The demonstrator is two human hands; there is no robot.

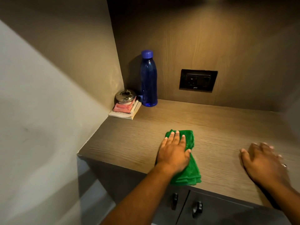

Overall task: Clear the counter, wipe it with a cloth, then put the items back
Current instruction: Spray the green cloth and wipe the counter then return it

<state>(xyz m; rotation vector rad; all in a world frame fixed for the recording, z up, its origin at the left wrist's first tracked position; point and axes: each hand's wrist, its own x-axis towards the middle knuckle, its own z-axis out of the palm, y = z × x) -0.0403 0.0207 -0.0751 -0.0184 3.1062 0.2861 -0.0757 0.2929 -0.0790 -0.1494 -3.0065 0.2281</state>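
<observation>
Head view: my left grip [172, 151], fingers spread flat, presses the green cloth [186, 169] onto the desk [129, 140] near its front edge. Right grip [266, 161] open, palm down, well apart.

The scene is seen from one head-worn wide-angle view, aimed forward and steeply down from close above the near edge of the surface [211, 120]. The far wall panel [203, 46] is faced squarely; the left wall [40, 95] is caught obliquely. Straight edges are bowed toward the frame's borders.
</observation>
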